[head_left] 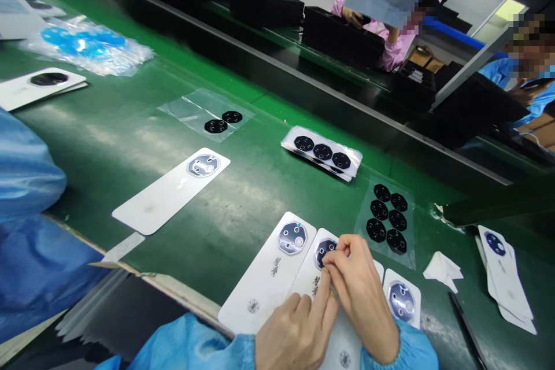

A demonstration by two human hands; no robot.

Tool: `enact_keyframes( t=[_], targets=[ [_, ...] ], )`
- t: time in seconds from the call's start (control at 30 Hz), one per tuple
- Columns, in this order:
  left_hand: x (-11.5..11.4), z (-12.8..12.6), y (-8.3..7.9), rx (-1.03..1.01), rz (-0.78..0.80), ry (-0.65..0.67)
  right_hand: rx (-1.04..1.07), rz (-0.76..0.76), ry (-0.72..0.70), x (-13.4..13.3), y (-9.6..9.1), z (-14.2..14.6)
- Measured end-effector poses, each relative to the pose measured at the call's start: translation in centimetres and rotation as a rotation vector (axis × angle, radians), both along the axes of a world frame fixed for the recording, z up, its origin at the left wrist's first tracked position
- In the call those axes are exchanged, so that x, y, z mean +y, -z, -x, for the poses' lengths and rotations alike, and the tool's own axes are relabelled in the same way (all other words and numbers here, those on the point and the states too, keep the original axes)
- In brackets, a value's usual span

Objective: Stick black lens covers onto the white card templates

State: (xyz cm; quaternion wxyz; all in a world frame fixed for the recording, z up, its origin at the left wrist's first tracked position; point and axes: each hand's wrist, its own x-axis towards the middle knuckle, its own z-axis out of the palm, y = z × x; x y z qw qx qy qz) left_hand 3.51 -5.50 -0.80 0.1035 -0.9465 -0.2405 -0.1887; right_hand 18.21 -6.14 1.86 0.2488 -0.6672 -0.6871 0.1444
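My right hand [353, 283] is closed in a pinch over the dark octagonal camera decal [323, 251] on a white phone back panel [321, 237]; anything between the fingertips is too small to make out. Close against it, my left hand [299, 326] lies over the same panel, index finger pointing at the decal's lower edge and the others curled. What its fingertips hold, if anything, is hidden. To the left, touching or nearly so, lies another white panel [271, 272] with a decal and dark lettering. A further panel [401, 300] is partly behind my right wrist.
Black octagonal stickers on a clear sheet [385, 217] lie beyond my right hand, near a sheet stack [321, 153]. A single panel [171, 191] lies left. Crumpled white paper [442, 270], black tweezers-like tool [468, 329] and stacked panels [507, 277] are right. People work across the bench.
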Motion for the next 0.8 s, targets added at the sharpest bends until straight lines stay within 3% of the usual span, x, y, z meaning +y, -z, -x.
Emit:
enact_keyframes(
  t=[0.1, 0.27, 0.47, 0.6, 0.8],
  targets=[
    [0.1, 0.1, 0.0, 0.003, 0.003, -0.004, 0.062, 0.005, 0.027, 0.3, 0.2, -0.3],
    [0.6, 0.2, -0.1, -0.011, 0.039, 0.024, 0.257, -0.028, 0.247, 0.3, -0.1, -1.8],
    [2.3, 0.5, -1.2, -0.103, 0.183, 0.067, 0.385, 0.100, 0.260, -0.6, 0.3, -1.5],
    [3.1, 0.9, -1.1, -0.142, 0.215, 0.091, 0.415, 0.045, 0.339, -0.6, 0.6, -1.5],
    [4.2, 2.0, -0.5, -0.118, 0.064, 0.072, 0.424, -0.142, 0.361, -0.4, 0.7, -1.8]
  ],
)
